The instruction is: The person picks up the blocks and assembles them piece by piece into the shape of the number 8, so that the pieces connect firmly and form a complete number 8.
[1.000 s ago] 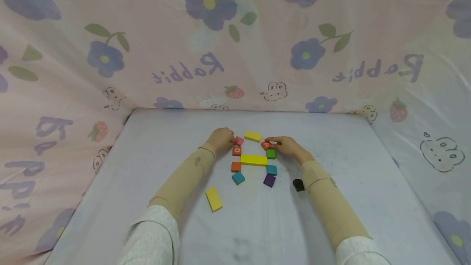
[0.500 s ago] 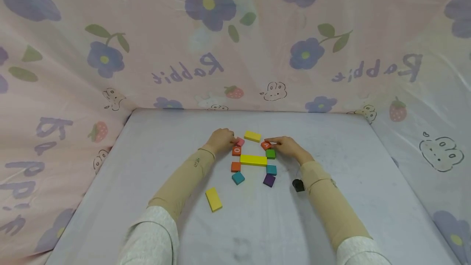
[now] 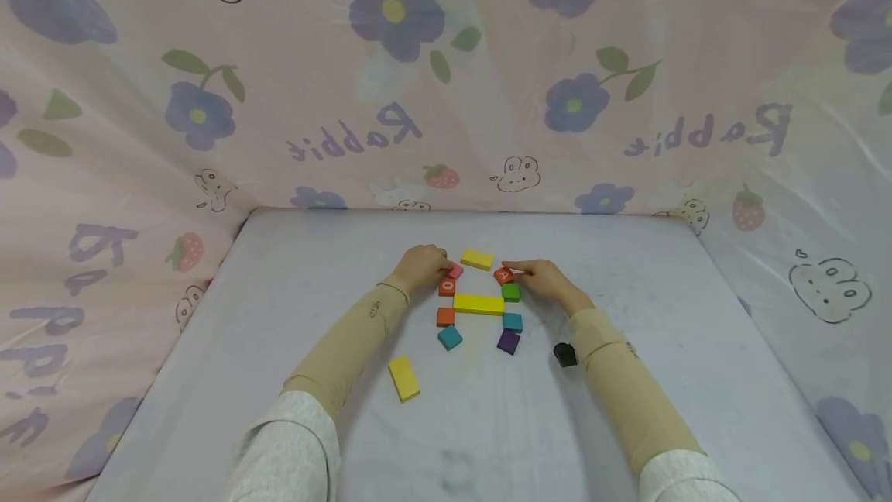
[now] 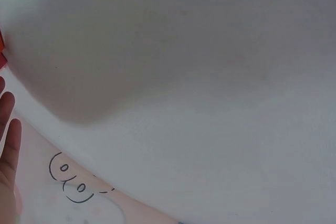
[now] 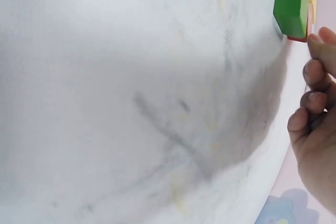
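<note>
My left hand (image 3: 421,266) pinches a small pink block (image 3: 456,270) at the upper left of a block figure, just above an orange block marked O (image 3: 447,287). At the upper right, my right hand (image 3: 546,279) holds an orange block marked A (image 3: 502,275) by thumb and forefinger, over a green block (image 3: 511,293). In the right wrist view the curled fingers of the right hand show beside the green block (image 5: 290,6). Only straight fingers of the left hand (image 4: 9,153) show in the left wrist view; its thumb is out of sight there.
Between the side columns lies a long yellow block (image 3: 478,304); another yellow block (image 3: 477,259) tops the figure. Orange (image 3: 445,317), teal (image 3: 450,338) and purple (image 3: 509,342) blocks sit lower. A loose yellow block (image 3: 404,378) and a black object (image 3: 565,354) lie nearer me.
The pink block has shifted slightly right and toward me under my left hand. My right hand stays at the block marked A, which looks almost unmoved.
</note>
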`<state>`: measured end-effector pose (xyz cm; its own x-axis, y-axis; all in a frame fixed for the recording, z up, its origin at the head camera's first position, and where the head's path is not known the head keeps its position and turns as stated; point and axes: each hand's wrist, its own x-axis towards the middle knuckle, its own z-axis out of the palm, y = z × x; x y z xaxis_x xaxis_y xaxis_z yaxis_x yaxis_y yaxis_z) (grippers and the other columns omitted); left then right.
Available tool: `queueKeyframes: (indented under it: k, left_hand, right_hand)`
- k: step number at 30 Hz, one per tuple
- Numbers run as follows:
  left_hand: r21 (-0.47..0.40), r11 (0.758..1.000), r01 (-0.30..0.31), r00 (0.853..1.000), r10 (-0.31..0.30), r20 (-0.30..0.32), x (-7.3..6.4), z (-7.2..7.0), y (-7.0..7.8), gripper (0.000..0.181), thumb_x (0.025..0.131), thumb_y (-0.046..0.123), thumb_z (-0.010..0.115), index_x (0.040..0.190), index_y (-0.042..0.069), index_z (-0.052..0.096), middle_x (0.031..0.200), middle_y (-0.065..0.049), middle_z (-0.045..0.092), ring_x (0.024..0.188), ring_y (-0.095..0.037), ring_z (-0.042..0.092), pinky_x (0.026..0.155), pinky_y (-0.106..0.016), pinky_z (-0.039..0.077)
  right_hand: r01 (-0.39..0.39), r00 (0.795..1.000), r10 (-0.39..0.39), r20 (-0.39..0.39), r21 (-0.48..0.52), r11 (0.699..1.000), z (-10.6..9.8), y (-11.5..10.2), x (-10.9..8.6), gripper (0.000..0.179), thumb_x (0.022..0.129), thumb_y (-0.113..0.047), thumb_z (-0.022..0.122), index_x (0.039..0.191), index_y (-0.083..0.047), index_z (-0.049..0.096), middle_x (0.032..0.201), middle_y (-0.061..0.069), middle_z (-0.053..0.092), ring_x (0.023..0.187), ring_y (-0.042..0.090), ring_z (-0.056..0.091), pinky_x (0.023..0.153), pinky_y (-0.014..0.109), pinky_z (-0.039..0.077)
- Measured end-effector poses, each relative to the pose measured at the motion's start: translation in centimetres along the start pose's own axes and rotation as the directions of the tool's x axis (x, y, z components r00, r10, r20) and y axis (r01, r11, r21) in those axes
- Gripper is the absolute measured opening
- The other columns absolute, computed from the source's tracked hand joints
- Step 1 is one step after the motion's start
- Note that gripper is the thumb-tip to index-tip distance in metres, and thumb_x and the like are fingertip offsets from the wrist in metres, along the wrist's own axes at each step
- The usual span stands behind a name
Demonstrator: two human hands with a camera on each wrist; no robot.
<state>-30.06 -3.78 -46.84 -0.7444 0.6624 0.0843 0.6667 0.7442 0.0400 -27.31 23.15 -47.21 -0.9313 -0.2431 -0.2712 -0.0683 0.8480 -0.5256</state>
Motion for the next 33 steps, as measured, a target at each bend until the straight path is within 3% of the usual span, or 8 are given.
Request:
queueKeyframes:
  k: [3, 5, 8, 10, 15, 20, 27, 33]
  left_hand:
    - [-0.008, 1.0, 0.003, 1.0, -0.003, -0.005, -0.2, 0.0, -0.1, 0.02, 0.089, 0.018, 0.062, 0.106, 0.018, 0.072, 0.091, -0.002, 0.069, 0.078, -0.018, 0.06, 0.078, -0.03, 0.051]
    - [-0.011, 1.0, 0.005, 1.0, -0.005, -0.005, -0.3, 0.0, -0.1, 0.02, 0.089, 0.019, 0.062, 0.107, 0.019, 0.072, 0.092, -0.002, 0.069, 0.079, -0.018, 0.06, 0.079, -0.03, 0.051]
    - [-0.012, 1.0, 0.003, 1.0, -0.003, -0.007, -0.3, 0.0, -0.2, 0.02, 0.089, 0.019, 0.062, 0.107, 0.019, 0.072, 0.092, -0.002, 0.07, 0.08, -0.018, 0.06, 0.079, -0.029, 0.052]
    - [-0.009, 1.0, -0.002, 1.0, 0.002, -0.006, -0.3, 0.0, -0.2, 0.02, 0.089, 0.019, 0.062, 0.106, 0.019, 0.072, 0.092, -0.002, 0.07, 0.079, -0.017, 0.06, 0.078, -0.029, 0.052]
    - [-0.021, 1.0, 0.01, 1.0, -0.01, 0.005, -0.1, 0.1, -0.2, 0.019, 0.089, 0.014, 0.061, 0.104, 0.018, 0.073, 0.094, -0.002, 0.069, 0.08, -0.018, 0.061, 0.079, -0.031, 0.052]
    - [-0.066, 0.992, 0.109, 0.989, -0.102, 0.103, 0.0, -0.2, 0.0, 0.021, 0.092, 0.015, 0.057, 0.107, 0.017, 0.071, 0.103, -0.004, 0.068, 0.091, -0.02, 0.062, 0.087, -0.033, 0.049]
    - [-0.13, 0.973, 0.189, 0.971, -0.166, 0.17, -0.3, -0.5, -0.1, 0.023, 0.095, 0.018, 0.052, 0.11, 0.019, 0.069, 0.109, -0.006, 0.067, 0.099, -0.021, 0.061, 0.093, -0.035, 0.047]
    - [-0.155, 0.969, 0.19, 0.976, -0.169, 0.139, -0.4, -0.6, -0.1, 0.024, 0.092, 0.011, 0.056, 0.109, 0.019, 0.069, 0.105, -0.007, 0.068, 0.095, -0.021, 0.063, 0.088, -0.035, 0.05]
  right_hand:
    - [0.019, 0.999, -0.018, -0.03, 0.01, 1.0, 0.0, 0.1, 0.1, 0.039, 0.098, -0.024, 0.047, 0.136, -0.028, 0.048, 0.131, 0.015, 0.055, 0.099, 0.026, 0.051, 0.093, 0.045, 0.043]
    - [0.025, 0.999, -0.024, -0.036, 0.016, 1.0, -0.1, 0.1, 0.0, 0.039, 0.097, -0.025, 0.047, 0.137, -0.028, 0.047, 0.111, 0.013, 0.062, 0.083, 0.021, 0.047, 0.079, 0.037, 0.044]
    - [0.035, 0.999, -0.033, -0.041, 0.041, 0.999, -0.3, -0.1, -0.2, 0.04, 0.097, -0.027, 0.048, 0.137, -0.026, 0.047, 0.078, 0.006, 0.049, 0.067, 0.017, 0.038, 0.061, 0.029, 0.035]
    - [0.043, 0.998, -0.041, -0.054, 0.054, 0.998, -0.3, -0.4, -0.4, 0.039, 0.097, -0.027, 0.048, 0.136, -0.025, 0.048, 0.071, 0.003, 0.041, 0.066, 0.016, 0.037, 0.059, 0.026, 0.033]
    - [0.095, 0.989, -0.086, -0.12, 0.073, 0.993, -0.1, -1.6, -1.3, 0.032, 0.095, -0.026, 0.052, 0.124, -0.016, 0.061, 0.082, 0.005, 0.057, 0.074, 0.018, 0.045, 0.063, 0.025, 0.037]
    - [0.201, 0.971, -0.189, -0.143, 0.075, 0.977, 0.6, -3.3, -2.3, 0.025, 0.093, -0.023, 0.056, 0.111, -0.01, 0.068, 0.094, 0.005, 0.066, 0.077, 0.018, 0.048, 0.066, 0.026, 0.041]
    - [0.396, 0.907, -0.389, -0.163, 0.011, 0.918, 2.2, -6.9, -4.1, 0.021, 0.09, -0.025, 0.061, 0.101, -0.011, 0.071, 0.075, -0.002, 0.059, 0.069, 0.012, 0.045, 0.062, 0.023, 0.037]
    - [0.522, 0.833, -0.526, -0.172, -0.072, 0.85, 4.4, -10.1, -5.6, 0.015, 0.086, -0.025, 0.065, 0.091, -0.014, 0.074, 0.068, -0.006, 0.052, 0.066, 0.007, 0.041, 0.061, 0.019, 0.034]
